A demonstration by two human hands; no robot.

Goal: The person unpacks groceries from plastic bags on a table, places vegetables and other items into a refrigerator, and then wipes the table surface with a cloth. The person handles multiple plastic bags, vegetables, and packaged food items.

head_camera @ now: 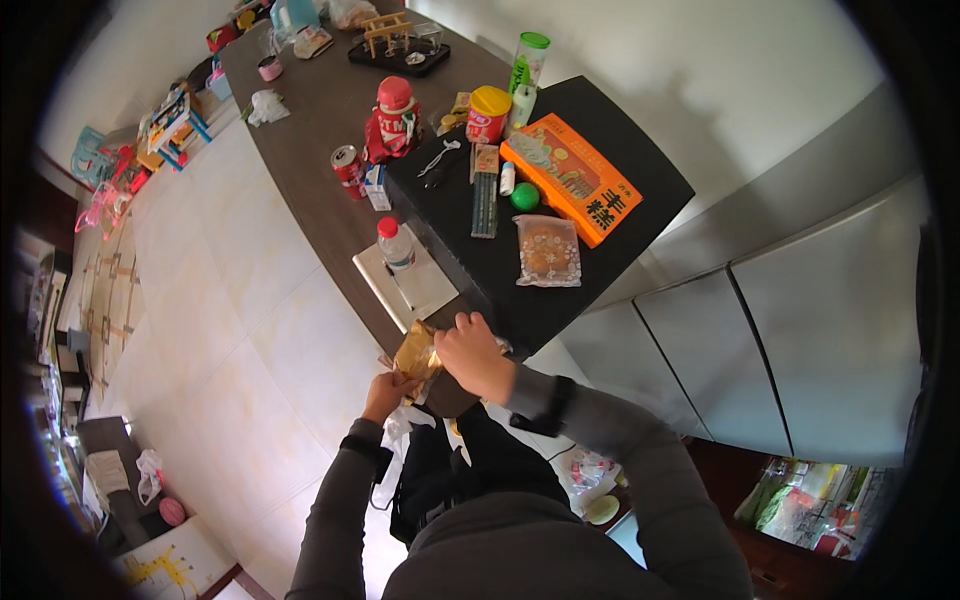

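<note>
A crinkled gold foil packet (415,354) is held between my two hands over the near end of the dark table. My left hand (389,393) pinches its lower left edge. My right hand (474,355) grips its right side, fingers curled, and hides that part; what the packet contains cannot be seen. Just beyond lies a pale flat notebook or tablet (431,289) with a pen (400,287) on it. A small clear bottle with a red cap (396,244) stands on the same flat thing.
On a black box (450,214) sit an orange carton (574,176), a wrapped round pastry (548,251), a green ball (525,197), a pack of pencils (484,195) and a yellow-lidded tub (488,115). A red can (349,172) and red drink bottle (395,120) stand left. Grey cabinet (675,360) doors flank the right.
</note>
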